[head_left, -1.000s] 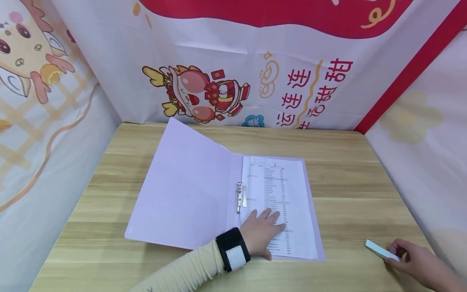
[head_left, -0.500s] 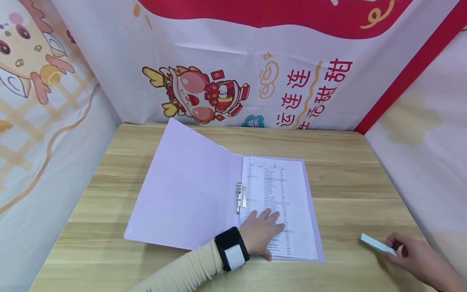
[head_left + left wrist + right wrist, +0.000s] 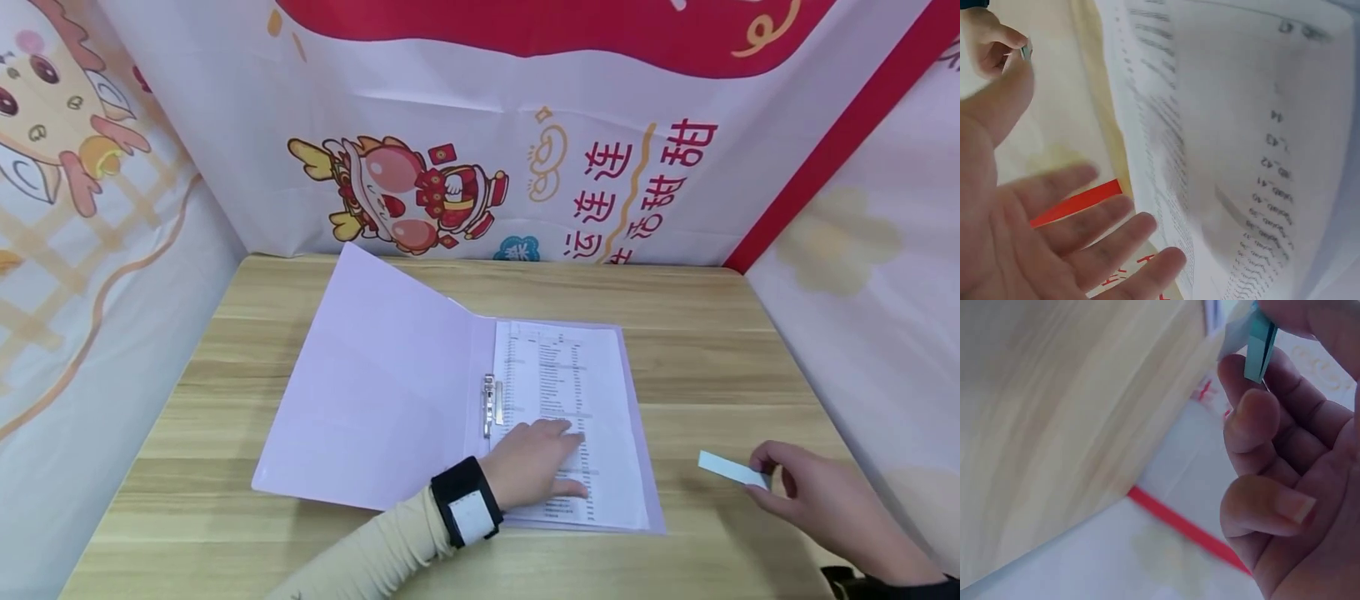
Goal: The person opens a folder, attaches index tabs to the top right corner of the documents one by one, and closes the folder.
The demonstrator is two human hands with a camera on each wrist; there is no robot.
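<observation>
An open lilac folder (image 3: 375, 392) lies on the wooden table (image 3: 720, 358). A printed sheet (image 3: 573, 375) with lines of small text sits in its right half, beside a metal clip (image 3: 491, 404) at the spine. My left hand (image 3: 562, 458) rests flat on the lower part of the sheet, fingers straight; the left wrist view shows the same palm (image 3: 1066, 237) next to the sheet (image 3: 1235, 144). My right hand (image 3: 761, 479) pinches a small pale blue pad (image 3: 731, 469) just above the table, right of the folder. In the right wrist view the pad (image 3: 1259, 347) sits between thumb and fingers (image 3: 1254, 419).
Printed banner walls (image 3: 465, 167) close in the table at the back and on both sides, with a red stripe (image 3: 832, 142) at the right corner. Bare wood (image 3: 187, 533) shows at the table's left and front.
My right hand has lifted the pale blue pad and carried it left and farther in from the table's front right. My left hand has shifted slightly up the sheet.
</observation>
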